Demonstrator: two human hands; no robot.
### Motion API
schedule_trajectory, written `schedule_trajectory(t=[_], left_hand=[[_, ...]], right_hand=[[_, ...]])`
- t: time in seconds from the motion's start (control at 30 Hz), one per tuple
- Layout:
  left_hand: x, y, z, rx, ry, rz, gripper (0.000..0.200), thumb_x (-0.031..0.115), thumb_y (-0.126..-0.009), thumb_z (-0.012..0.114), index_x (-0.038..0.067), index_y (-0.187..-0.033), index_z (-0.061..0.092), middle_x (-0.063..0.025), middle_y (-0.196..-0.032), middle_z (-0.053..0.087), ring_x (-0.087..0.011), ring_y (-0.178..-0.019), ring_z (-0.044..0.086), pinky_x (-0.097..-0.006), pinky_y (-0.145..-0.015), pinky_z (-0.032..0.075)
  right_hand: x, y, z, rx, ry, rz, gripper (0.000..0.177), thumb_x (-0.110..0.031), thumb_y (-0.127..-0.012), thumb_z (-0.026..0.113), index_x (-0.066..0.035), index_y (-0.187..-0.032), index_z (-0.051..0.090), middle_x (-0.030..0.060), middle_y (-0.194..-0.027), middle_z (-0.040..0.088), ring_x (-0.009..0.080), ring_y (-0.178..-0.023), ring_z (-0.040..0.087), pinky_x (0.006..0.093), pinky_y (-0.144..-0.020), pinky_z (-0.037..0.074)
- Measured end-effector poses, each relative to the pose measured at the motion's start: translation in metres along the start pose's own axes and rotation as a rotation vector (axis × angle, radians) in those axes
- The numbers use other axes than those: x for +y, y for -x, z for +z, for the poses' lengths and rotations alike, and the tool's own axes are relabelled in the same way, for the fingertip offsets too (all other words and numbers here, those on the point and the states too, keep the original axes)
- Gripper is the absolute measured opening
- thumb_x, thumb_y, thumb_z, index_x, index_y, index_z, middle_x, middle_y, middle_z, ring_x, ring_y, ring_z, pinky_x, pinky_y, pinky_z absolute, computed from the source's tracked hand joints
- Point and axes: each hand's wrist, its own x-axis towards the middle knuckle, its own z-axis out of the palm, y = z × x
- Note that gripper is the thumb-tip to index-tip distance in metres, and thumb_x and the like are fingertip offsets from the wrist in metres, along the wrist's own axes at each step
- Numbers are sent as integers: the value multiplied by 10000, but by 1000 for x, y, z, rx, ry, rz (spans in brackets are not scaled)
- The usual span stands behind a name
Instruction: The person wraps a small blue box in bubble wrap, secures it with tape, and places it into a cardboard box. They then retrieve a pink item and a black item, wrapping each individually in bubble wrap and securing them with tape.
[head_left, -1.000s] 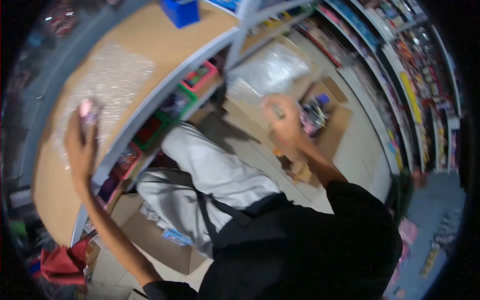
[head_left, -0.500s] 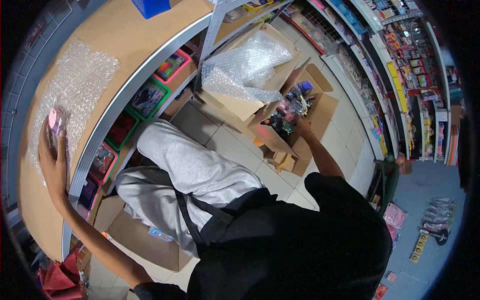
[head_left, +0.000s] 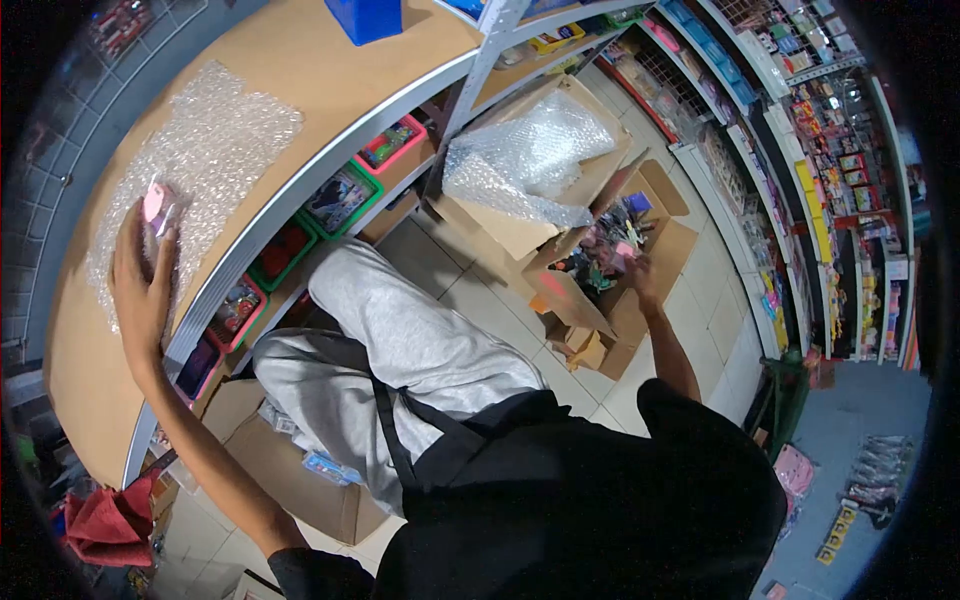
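Observation:
On the wooden shelf at the left lies a sheet of bubble wrap (head_left: 225, 130). My left hand (head_left: 142, 275) rests on it, fingers closed round a small pink item in clear plastic (head_left: 158, 203). My right hand (head_left: 640, 275) is at an open cardboard box (head_left: 665, 240) on the floor, among a heap of small mixed items (head_left: 598, 255). A small pink item (head_left: 624, 250) shows at its fingertips, which look closed on it.
A larger carton (head_left: 500, 225) with bubble wrap (head_left: 540, 150) on top stands beside the box. Coloured baskets (head_left: 340, 198) line the lower shelf. Another carton (head_left: 285, 470) lies near my legs. A blue container (head_left: 368, 18) stands on the shelf. Stocked racks line the right.
The view has shifted, so the scene sits further right and lower. A pink item now shows at my right fingertips. My left hand still holds its pink item on the bubble wrap.

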Motion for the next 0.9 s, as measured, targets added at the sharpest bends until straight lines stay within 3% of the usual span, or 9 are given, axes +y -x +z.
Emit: schedule_trajectory(t=[0.2,0.23,0.33,0.4,0.47,0.6,0.63,0.77,0.9], left_hand=[[1,3,-2,-27,-30,-35,587,436,-1005,585,88,-1471,502,-159,-1469,538,-346,-1376,477,-432,-1169,302],[0,3,-1,-26,-39,-39,601,455,-999,588,103,-1477,498,-155,-1475,535,-351,-1381,469,-436,-1176,294],[4,3,-2,-18,-28,-47,607,468,-996,585,111,-1479,496,-151,-1475,538,-352,-1376,475,-438,-1180,289],[4,3,-3,-13,-16,-51,610,470,-987,590,114,-1474,497,-158,-1468,541,-354,-1363,487,-443,-1186,284],[9,4,-5,-14,-13,-50,613,469,-982,593,112,-1471,498,-162,-1464,542,-354,-1356,493,-446,-1189,281],[7,3,-4,-20,-12,-52,625,477,-977,591,107,-1471,494,-164,-1460,545,-340,-1353,498,-452,-1195,271],[7,4,-4,-29,-20,-70,638,491,-977,585,108,-1477,488,-164,-1474,535,-335,-1375,483,-456,-1205,255],[2,5,0,-8,-116,-38,660,515,-983,566,116,-1499,463,-162,-1562,440,-317,-1465,384,-488,-1226,197],[5,5,-2,-62,-76,-88,712,557,-977,548,117,-1522,422,-171,-1585,405,-318,-1484,360,-539,-1225,165]], right_hand=[[-7,-2,-37,-284,-77,249,560,-521,-929,690,-168,-1334,531,31,-1298,585,231,-1166,580,457,-974,485],[-23,17,-37,-510,-201,-11,610,-568,-941,645,-180,-1394,514,23,-1268,586,234,-1135,577,465,-969,485],[48,-30,-57,-429,-174,-69,698,-603,-947,606,-194,-1491,452,23,-1263,583,249,-1168,563,498,-998,464],[8,-27,-26,-317,-151,157,661,-575,-1010,513,-207,-1548,402,41,-1300,579,239,-1238,539,503,-1068,419],[-25,-17,-5,-247,-382,208,623,-550,-1036,484,-194,-1542,412,46,-1286,586,225,-1216,544,479,-1079,408],[-65,3,10,-88,-762,167,448,-483,-1052,498,-148,-1344,556,25,-1165,646,216,-1133,596,416,-1022,461],[-59,-8,-1,-675,-1077,3,335,-396,-1059,525,-125,-1245,587,37,-1129,668,223,-1109,634,387,-987,518],[-102,7,13,-402,-1156,92,344,-271,-1063,548,-22,-1299,572,120,-1189,668,246,-1108,653,319,-917,583],[-140,9,22,-541,-1055,187,406,-264,-1076,506,22,-1362,526,185,-1314,605,302,-1261,571,411,-1072,513]])
